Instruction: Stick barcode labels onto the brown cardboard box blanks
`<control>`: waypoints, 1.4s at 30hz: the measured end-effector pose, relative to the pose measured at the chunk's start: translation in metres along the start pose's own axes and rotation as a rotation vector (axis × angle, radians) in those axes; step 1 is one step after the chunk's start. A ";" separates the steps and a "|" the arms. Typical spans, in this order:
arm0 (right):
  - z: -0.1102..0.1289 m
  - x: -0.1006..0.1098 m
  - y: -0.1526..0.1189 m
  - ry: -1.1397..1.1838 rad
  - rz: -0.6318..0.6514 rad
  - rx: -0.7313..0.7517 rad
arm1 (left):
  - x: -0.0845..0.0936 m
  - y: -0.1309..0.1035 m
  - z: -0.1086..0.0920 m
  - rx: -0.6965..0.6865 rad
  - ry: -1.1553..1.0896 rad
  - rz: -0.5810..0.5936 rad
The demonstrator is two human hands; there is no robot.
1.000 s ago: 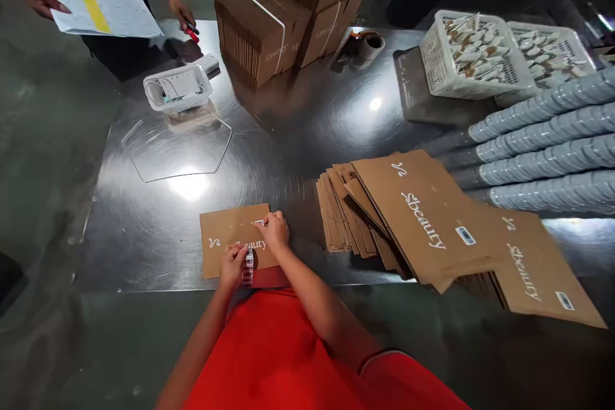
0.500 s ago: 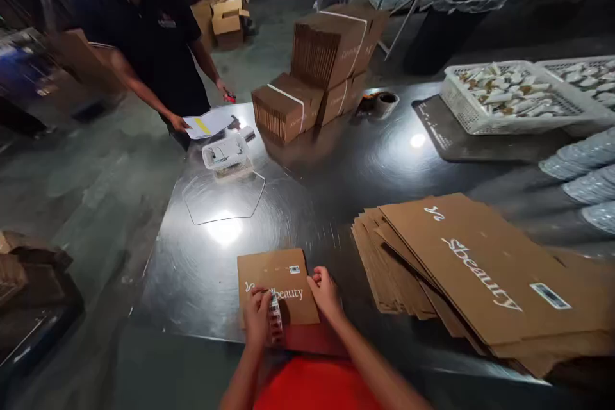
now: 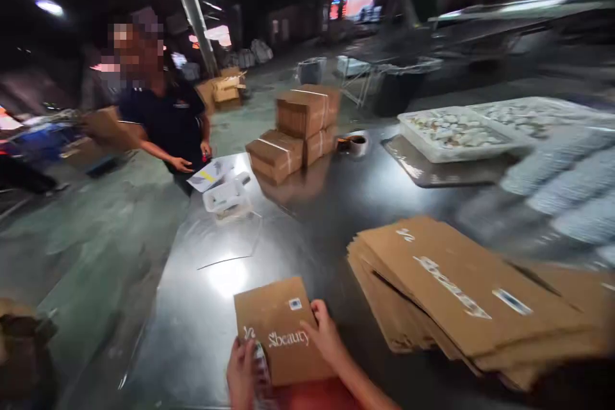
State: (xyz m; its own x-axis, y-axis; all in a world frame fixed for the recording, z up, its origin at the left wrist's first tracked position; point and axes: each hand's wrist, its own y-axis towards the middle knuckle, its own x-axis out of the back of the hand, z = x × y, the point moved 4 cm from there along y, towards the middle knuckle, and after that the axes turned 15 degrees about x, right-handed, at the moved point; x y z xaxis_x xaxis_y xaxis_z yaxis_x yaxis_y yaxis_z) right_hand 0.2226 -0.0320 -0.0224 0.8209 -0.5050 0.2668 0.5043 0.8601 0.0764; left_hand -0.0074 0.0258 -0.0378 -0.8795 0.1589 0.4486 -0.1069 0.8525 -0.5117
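Observation:
A flat brown cardboard box blank (image 3: 276, 327) printed "beauty" lies on the steel table (image 3: 307, 230) at its near edge, with a small barcode label (image 3: 295, 303) stuck on it. My right hand (image 3: 325, 334) grips the blank's right edge. My left hand (image 3: 241, 371) rests at its lower left corner and holds a strip of labels (image 3: 262, 368) against it. The strip is blurred and partly hidden.
A fanned pile of the same blanks (image 3: 446, 295) lies to the right. Strapped bundles of blanks (image 3: 298, 131) stand at the far side, with a small white basket (image 3: 223, 195), white trays (image 3: 451, 131) and stacked grey cups (image 3: 567, 198). A person in a dark shirt (image 3: 163, 122) holds a paper (image 3: 206, 174).
The view has tilted up, so the room and the other person show more. My right hand shifted from the label spot to the blank's right edge. The barcode label now shows on the blank.

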 end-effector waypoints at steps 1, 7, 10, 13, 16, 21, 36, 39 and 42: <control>0.022 0.011 -0.003 0.062 -0.001 0.012 | 0.011 -0.008 -0.006 0.031 -0.055 -0.027; 0.132 0.162 -0.018 -0.200 -0.616 0.334 | 0.032 -0.038 -0.082 -0.380 -0.106 0.002; 0.130 0.241 -0.032 -0.344 -0.941 0.255 | 0.017 -0.051 -0.097 -0.426 -0.047 0.101; 0.105 0.276 -0.035 -0.702 -0.911 -0.050 | -0.001 -0.061 -0.098 -0.370 -0.011 0.185; 0.104 0.263 -0.041 -1.011 -0.903 -0.120 | -0.013 -0.077 -0.102 -0.361 0.007 0.239; 0.147 0.160 -0.032 -0.477 -0.364 0.325 | -0.017 -0.109 -0.128 -0.434 -0.033 0.268; 0.127 0.019 -0.035 0.431 0.274 -0.091 | -0.009 -0.109 -0.103 -0.115 -0.293 0.411; 0.120 0.013 -0.037 0.436 0.276 -0.121 | -0.008 -0.107 -0.099 -0.096 -0.249 0.357; 0.115 0.010 -0.037 0.410 0.264 -0.131 | -0.009 -0.107 -0.098 -0.107 -0.205 0.327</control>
State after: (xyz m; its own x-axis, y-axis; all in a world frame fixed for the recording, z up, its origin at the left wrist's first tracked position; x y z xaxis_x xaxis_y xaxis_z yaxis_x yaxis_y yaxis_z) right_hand 0.1815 -0.0606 0.0879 0.9493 -0.2810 -0.1408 0.2734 0.9593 -0.0707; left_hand 0.0576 -0.0183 0.0842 -0.9346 0.3370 0.1136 0.2334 0.8223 -0.5189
